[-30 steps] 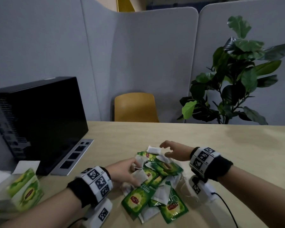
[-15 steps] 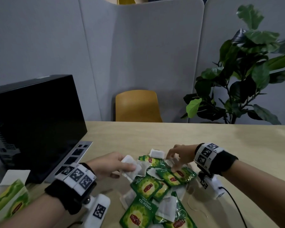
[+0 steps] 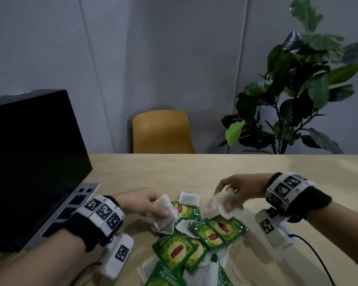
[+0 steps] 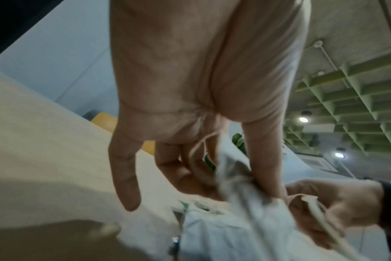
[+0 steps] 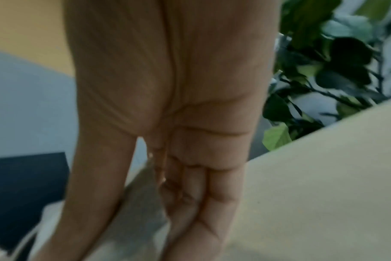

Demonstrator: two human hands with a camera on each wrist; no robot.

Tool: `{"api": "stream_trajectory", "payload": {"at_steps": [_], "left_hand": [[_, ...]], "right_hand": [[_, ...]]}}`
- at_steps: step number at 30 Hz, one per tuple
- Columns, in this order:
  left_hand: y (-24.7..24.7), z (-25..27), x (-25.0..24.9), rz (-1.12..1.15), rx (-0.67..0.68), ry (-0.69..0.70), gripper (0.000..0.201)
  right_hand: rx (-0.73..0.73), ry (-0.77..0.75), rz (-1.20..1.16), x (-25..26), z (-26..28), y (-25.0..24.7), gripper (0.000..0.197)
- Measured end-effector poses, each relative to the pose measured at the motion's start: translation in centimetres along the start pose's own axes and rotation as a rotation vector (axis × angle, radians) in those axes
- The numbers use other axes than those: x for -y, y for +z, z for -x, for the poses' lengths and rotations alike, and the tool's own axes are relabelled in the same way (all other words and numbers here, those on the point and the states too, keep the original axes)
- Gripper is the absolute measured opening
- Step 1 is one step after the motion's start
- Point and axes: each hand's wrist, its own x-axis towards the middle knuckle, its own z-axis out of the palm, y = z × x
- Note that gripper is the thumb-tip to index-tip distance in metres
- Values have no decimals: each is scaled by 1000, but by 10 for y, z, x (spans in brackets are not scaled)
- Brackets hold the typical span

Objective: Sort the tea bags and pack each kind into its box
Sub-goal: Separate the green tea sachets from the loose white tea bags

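A heap of green foil tea sachets (image 3: 205,236) and plain white tea bags (image 3: 189,198) lies on the wooden table (image 3: 194,168). My left hand (image 3: 145,203) pinches a bunch of white tea bags (image 3: 163,213) at the heap's left edge; the left wrist view shows the white bags (image 4: 239,185) between thumb and fingers. My right hand (image 3: 236,190) holds more white tea bags (image 3: 221,201) just above the heap's far right; in the right wrist view a bag (image 5: 143,199) sits between thumb and fingers. The boxes are out of view.
A black computer case (image 3: 33,162) on a grey base (image 3: 70,211) stands at the left. A yellow chair (image 3: 161,133) and a potted plant (image 3: 293,96) are beyond the table's far edge. A black cable (image 3: 318,263) trails from my right wrist camera.
Both hands have lifted white tea bags out of the heap. The head view has shifted right, and the green box at the lower left has dropped out of view.
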Motion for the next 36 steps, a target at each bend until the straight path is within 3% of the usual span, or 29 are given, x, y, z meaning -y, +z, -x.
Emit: {"api": "stream_trajectory", "payload": {"at_steps": [3, 6, 9, 15, 19, 21, 26, 30, 33, 36], "left_hand": [[1, -5, 2, -137, 7, 6, 12], [6, -12, 4, -203, 28, 13, 27], [8, -16, 4, -241, 33, 14, 29], [9, -15, 6, -265, 36, 80, 16], [-3, -5, 2, -175, -79, 152, 15], [-8, 1, 2, 16, -120, 183, 11], [-13, 10, 5, 568, -137, 177, 28], [-13, 17, 4, 686, -173, 231, 31], [-13, 20, 3, 761, -324, 277, 41], [-10, 19, -1, 722, -484, 296, 23]], "right_hand": [[131, 65, 191, -3, 3, 12, 48], [86, 85, 357, -9, 3, 25, 58], [69, 113, 443, -17, 7, 29, 51], [87, 56, 377, -20, 19, 32, 51], [70, 61, 430, -17, 25, 33, 42], [64, 69, 434, -17, 29, 28, 38], [53, -9, 163, -14, 58, 7, 29], [-27, -174, -207, -4, 79, -13, 17], [-75, -285, -545, 17, 66, -19, 18], [-154, -310, -660, 52, 30, -8, 26]]}}
